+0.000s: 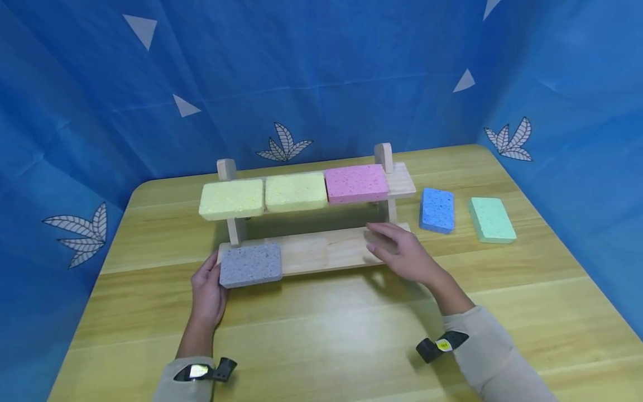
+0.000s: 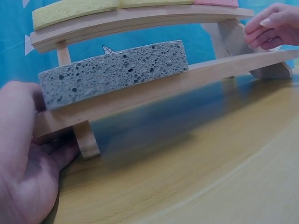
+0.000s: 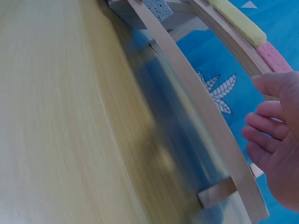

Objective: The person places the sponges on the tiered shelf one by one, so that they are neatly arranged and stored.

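Note:
A two-tier wooden rack (image 1: 326, 249) stands on the table, its lower board jutting forward. My left hand (image 1: 207, 293) grips the left end of that board, thumb at the top and fingers underneath. Beside the thumb a grey sponge (image 2: 117, 70) lies flat on the lower board. My right hand (image 1: 402, 254) hovers over the board's right end, fingers loosely bent, holding nothing. On the upper board two yellow sponges, the left one (image 1: 232, 198) and the middle one (image 1: 295, 191), sit in a row with a pink sponge (image 1: 356, 183).
To the right of the rack, a blue sponge (image 1: 437, 210) and a light green sponge (image 1: 492, 220) lie on the wooden table (image 1: 311, 346). Blue cloth (image 1: 321, 67) hangs behind the table and along both sides.

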Motion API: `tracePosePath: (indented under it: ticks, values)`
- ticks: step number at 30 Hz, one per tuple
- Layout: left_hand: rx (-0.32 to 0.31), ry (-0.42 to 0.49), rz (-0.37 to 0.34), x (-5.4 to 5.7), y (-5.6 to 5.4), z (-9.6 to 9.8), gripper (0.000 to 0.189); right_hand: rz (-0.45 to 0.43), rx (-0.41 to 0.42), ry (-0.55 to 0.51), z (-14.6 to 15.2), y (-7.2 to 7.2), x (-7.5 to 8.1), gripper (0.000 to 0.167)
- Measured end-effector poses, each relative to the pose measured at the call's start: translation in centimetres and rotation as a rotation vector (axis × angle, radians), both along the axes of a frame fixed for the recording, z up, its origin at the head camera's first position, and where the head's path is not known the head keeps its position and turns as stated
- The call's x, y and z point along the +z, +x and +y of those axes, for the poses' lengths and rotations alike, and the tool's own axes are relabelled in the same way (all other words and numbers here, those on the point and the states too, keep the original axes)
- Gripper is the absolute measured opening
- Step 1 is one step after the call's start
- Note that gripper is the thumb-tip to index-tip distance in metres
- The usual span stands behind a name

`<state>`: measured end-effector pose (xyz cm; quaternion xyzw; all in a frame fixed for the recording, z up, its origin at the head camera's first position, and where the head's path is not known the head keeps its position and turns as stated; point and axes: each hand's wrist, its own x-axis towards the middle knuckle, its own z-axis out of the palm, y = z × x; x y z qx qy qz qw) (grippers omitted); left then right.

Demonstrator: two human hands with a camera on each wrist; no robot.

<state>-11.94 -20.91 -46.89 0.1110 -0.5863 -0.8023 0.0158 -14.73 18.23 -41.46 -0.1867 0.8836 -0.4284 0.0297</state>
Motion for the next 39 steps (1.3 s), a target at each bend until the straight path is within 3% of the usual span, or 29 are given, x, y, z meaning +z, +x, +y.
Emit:
tracePosePath:
  ticks: [14,25,30,39]
  values:
    - [-0.013,-0.014,0.023,-0.1,0.0,-0.1,0.046,0.007,-0.101,-0.047,3.5,0.3,-0.1,0.043]
    - [-0.01,-0.013,0.026,0.0,0.1,-0.1,0.046,-0.037,-0.295,-0.186,6.4,0.5,-1.2,0.047]
    - [-0.011,-0.009,0.037,0.0,0.0,0.0,0.046,-0.004,-0.442,-0.202,7.8,0.4,-2.2,0.051]
    - [-0.017,-0.023,0.049,-0.3,0.0,-0.1,0.046,0.035,-0.757,-0.26,10.3,0.4,-2.4,0.055]
